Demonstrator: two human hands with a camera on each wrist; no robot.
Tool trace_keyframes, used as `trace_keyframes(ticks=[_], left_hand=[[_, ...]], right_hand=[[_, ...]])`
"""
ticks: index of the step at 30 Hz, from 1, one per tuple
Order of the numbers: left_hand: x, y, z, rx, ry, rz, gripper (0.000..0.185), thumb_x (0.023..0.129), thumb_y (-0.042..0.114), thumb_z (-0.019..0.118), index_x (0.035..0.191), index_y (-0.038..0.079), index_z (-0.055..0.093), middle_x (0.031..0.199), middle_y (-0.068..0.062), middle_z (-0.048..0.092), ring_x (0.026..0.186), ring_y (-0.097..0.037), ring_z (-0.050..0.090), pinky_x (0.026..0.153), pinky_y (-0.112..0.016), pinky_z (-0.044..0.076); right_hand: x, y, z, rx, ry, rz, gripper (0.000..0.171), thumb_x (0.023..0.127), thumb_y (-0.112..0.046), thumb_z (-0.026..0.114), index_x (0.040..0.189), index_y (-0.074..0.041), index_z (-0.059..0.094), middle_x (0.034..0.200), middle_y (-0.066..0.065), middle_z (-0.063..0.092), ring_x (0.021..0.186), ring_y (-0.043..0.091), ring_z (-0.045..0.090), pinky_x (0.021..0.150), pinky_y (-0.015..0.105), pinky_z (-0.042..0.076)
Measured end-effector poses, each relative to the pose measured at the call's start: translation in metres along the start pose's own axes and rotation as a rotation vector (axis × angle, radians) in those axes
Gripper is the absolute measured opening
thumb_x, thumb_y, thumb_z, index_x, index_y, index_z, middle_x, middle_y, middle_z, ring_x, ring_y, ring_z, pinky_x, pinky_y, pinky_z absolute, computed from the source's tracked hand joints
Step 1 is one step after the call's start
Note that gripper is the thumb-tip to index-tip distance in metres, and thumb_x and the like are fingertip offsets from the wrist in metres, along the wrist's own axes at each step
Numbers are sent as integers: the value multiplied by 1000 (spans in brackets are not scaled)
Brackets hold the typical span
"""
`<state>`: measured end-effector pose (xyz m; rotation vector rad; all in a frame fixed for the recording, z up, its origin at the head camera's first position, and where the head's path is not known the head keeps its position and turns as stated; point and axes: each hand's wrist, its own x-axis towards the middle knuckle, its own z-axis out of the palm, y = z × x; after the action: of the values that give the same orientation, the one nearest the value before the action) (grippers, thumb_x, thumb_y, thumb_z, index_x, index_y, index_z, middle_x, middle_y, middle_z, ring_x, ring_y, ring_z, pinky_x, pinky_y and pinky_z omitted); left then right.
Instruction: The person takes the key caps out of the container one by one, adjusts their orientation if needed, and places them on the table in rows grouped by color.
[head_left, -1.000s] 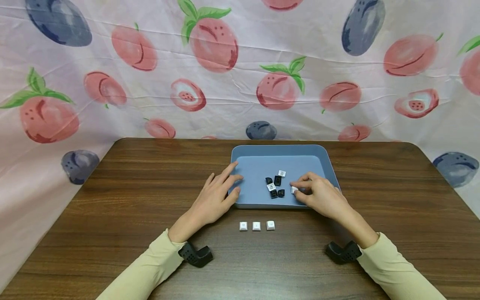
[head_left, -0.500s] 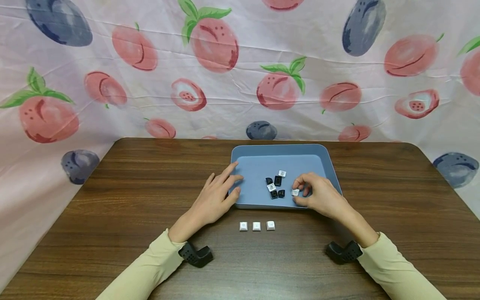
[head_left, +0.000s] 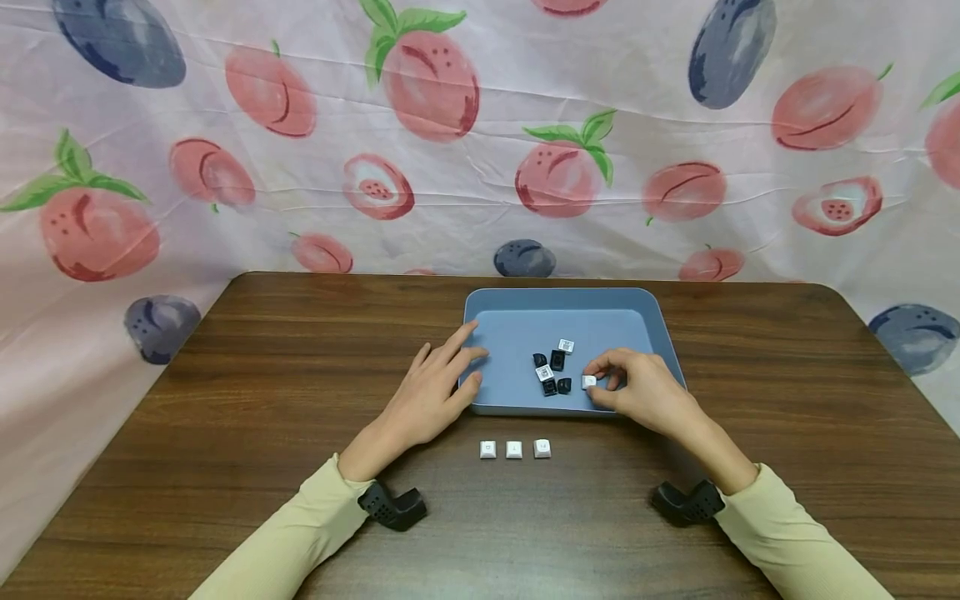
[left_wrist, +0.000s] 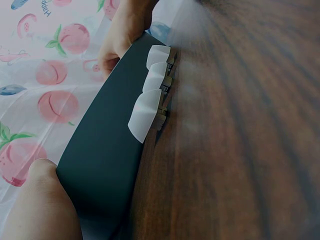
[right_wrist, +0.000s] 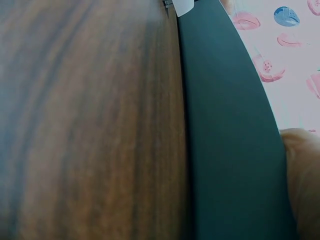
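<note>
Over the right part of a blue tray (head_left: 510, 411), my right hand (head_left: 647, 385) pinches a white keycap (head_left: 589, 382) between thumb and fingers. My left hand (head_left: 427, 400) rests at the tray's left rim, fingers spread and holding nothing. Left of the pinched keycap, inside the tray, lie a few black keycaps (head_left: 557, 360) and two white ones, one white keycap (head_left: 566, 346) toward the back. On the table in front of the tray, three white keycaps (head_left: 513, 450) stand in a row. The right wrist view hides the fingertips behind the tray wall (right_wrist: 235, 125).
The brown wooden table (head_left: 337, 333) extends around the tray on every side. Behind its far edge hangs a fruit-printed cloth (head_left: 465, 183). A black wrist camera (head_left: 392, 508) sits on each forearm.
The right hand turns the white keycap between its fingers, and its lettered face now shows. The left hand and the row of keycaps stay put.
</note>
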<state>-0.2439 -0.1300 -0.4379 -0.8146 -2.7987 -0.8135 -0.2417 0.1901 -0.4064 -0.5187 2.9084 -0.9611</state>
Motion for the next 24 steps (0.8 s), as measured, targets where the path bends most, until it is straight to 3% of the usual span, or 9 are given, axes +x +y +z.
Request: trace_keyframes(ticks=[3, 6, 11, 15, 17, 20, 24], left_hand=[[0, 0, -2, 2, 8, 0, 39, 109, 34, 44, 141, 17, 57, 169, -2, 26, 149, -29, 40, 117, -72, 18], [0, 0, -2, 0, 6, 3, 39, 109, 34, 45, 141, 16, 57, 169, -3, 26, 149, -29, 40, 116, -73, 18], [0, 0, -2, 1, -7, 7, 40, 109, 36, 44, 141, 16, 57, 169, -4, 25, 149, -29, 39, 116, -73, 18], [1, -1, -2, 6, 6, 8, 40, 109, 36, 42, 141, 17, 58, 169, -3, 26, 149, -28, 39, 117, -73, 19], [1, -1, -2, 10, 9, 7, 40, 109, 36, 42, 141, 17, 58, 169, -2, 26, 149, -28, 40, 117, -72, 19], [0, 0, -2, 13, 7, 4, 41, 109, 37, 41, 141, 17, 57, 169, -2, 24, 148, -28, 41, 116, -72, 20], [0, 1, -1, 17, 5, 2, 40, 109, 36, 43, 141, 17, 58, 169, -3, 24, 148, -29, 41, 116, -73, 20]], right_hand=[[0, 1, 1, -4, 16, -8, 16, 88, -20, 78, 103, -16, 77, 88, -4, 70, 76, 7, 60, 67, 27, 46], [-1, 3, 2, 16, 71, -74, 15, 87, -18, 79, 102, -16, 77, 88, -5, 70, 75, 6, 60, 66, 25, 46], [-6, 10, 4, 120, 160, -295, 18, 84, -11, 83, 99, -19, 77, 86, -5, 68, 73, 6, 60, 61, 24, 49], [-8, 10, 5, 228, 143, -487, 28, 80, -4, 83, 100, -22, 77, 88, -8, 69, 74, 6, 59, 61, 22, 49], [-8, 7, 7, 258, 134, -606, 32, 78, 1, 83, 99, -21, 77, 89, -7, 71, 78, 7, 62, 68, 23, 49], [-7, 1, 10, 226, 144, -753, 30, 76, 2, 80, 95, -20, 78, 89, -9, 73, 83, 8, 64, 80, 26, 46], [-5, -3, 13, 182, 191, -835, 25, 75, 1, 79, 91, -18, 78, 88, -11, 73, 86, 8, 65, 86, 28, 43]])
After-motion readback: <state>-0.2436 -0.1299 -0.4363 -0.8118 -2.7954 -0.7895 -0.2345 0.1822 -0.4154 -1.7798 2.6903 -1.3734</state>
